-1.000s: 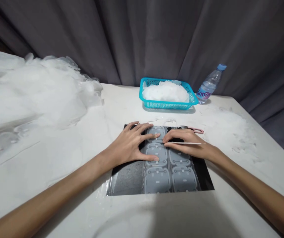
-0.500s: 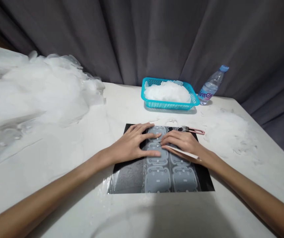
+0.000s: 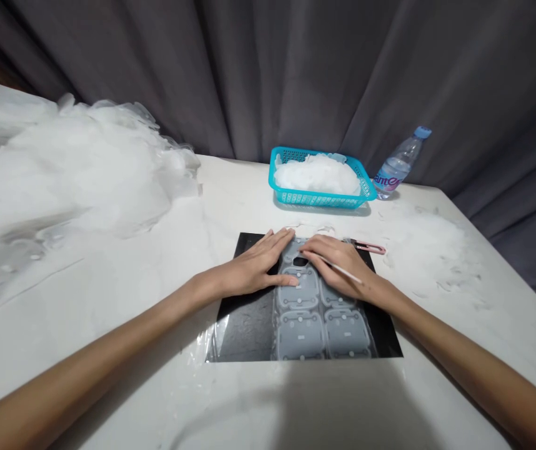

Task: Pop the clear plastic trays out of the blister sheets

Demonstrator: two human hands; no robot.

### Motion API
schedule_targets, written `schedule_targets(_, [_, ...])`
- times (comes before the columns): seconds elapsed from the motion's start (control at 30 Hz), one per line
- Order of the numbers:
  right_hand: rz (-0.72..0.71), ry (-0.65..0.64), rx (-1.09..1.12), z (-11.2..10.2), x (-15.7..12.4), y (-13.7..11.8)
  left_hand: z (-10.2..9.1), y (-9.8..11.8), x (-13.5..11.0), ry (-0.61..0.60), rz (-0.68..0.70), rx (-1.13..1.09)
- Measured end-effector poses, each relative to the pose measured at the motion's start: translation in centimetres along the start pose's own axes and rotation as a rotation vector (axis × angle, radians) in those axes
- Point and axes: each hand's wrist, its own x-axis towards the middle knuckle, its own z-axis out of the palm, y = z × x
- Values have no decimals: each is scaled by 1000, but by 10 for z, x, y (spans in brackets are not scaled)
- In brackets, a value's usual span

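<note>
On the black board (image 3: 249,328) lies a translucent sheet of rounded grey panels (image 3: 300,337) in rows. My left hand (image 3: 256,265) presses flat on the sheet's left side, fingers stretched out and thumb apart. In my right hand (image 3: 336,256) a thin white stick-like tool (image 3: 345,272) is pinched, its back end pointing toward my wrist. My right fingertips touch the sheet near a dark opening (image 3: 300,262) in the upper left panel. The right hand hides part of the upper right panels. Just beyond that hand rests a pink-handled cutter (image 3: 370,247).
A blue basket (image 3: 322,199) of white translucent pieces stands at the back, beside a water bottle (image 3: 397,167). A large heap of translucent pieces (image 3: 85,169) covers the left. A smaller pile (image 3: 436,250) lies on the right. A grey curtain (image 3: 249,75) hangs behind the table.
A dark opening now shows in the upper left panel. My right hand has moved slightly left and up. My left fingers have drawn closer together and shifted away from that panel.
</note>
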Motion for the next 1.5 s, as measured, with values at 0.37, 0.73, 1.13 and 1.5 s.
schedule_targets(0.37, [573, 313, 593, -8, 18, 48, -4, 0, -1, -4, -38, 13])
schedule_targets(0.73, [227, 252, 410, -25, 7, -20, -17, 49, -6, 252, -364, -473])
schedule_targets(1.13, [-7, -253, 463, -41, -3, -42, 11, 44, -6, 145, -385, -1116])
schedule_targets(1.5, [126, -127, 235, -31, 26, -23, 0, 35, -7, -67, -208, -675])
